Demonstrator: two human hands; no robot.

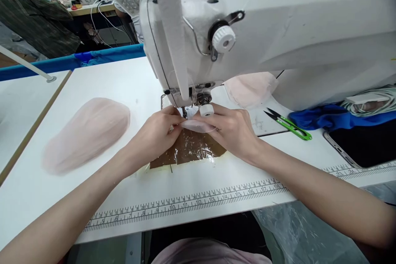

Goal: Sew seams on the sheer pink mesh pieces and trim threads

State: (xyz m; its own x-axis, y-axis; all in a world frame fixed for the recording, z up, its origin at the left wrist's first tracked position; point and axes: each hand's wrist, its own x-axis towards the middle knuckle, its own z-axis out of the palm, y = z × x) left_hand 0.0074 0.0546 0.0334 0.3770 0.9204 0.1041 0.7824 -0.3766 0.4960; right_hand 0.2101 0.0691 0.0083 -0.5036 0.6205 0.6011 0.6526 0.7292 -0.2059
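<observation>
Under the head of a white sewing machine (262,29), a small piece of sheer pale pink fabric (198,126) is pinched between both hands, close to the presser foot (185,112). My left hand (156,134) grips its left end, with thumb and fingers closed. At the right end my right hand (233,130) is closed on the same fabric, beside the white knob near the needle. Brown glossy tape (192,148) covers the machine bed below the hands. The fabric's far edge is hidden behind the fingers and the foot.
A pale pink fabric piece (89,134) lies on the left; another pink piece (250,88) sits behind the needle. Green thread snips (289,124), a blue cloth (328,117) and a phone (365,142) are at right. A ruler strip (185,205) runs along the front edge. A person (31,12) stands beyond.
</observation>
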